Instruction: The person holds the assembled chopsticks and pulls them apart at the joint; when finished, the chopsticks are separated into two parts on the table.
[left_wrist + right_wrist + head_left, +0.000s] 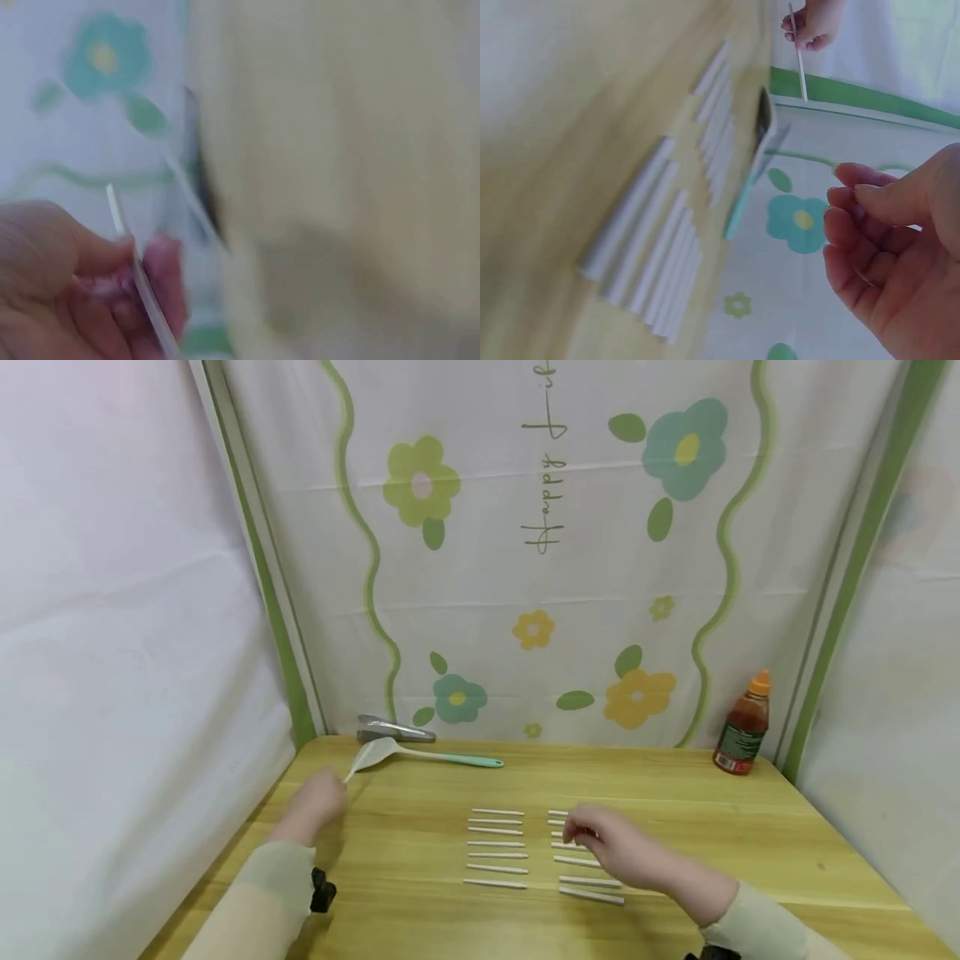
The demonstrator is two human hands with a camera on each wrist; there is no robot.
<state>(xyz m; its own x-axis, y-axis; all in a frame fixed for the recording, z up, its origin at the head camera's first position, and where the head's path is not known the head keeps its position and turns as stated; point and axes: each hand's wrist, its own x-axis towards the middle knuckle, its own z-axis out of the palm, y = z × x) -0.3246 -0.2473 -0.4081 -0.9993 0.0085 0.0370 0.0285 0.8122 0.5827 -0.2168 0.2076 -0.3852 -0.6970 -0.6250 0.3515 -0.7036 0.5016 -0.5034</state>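
My left hand (318, 802), over the table's left side, pinches a thin white stick (146, 289) between thumb and fingers. In the head view that stick overlaps the head of a spatula (375, 752) with a mint handle. My right hand (615, 847) is above the right column of white sticks (591, 895), its fingers loosely curled and nothing showing in them. It hides part of several of these sticks. To its left lies another column of white sticks (495, 884), laid side by side, with narrower tips at their right ends.
Grey tongs (397, 730) lie behind the spatula at the back left. A red sauce bottle (742, 727) with an orange cap stands at the back right corner. Flowered cloth (480, 568) hangs behind the wooden table (405, 910), with plain white cloth at both sides.
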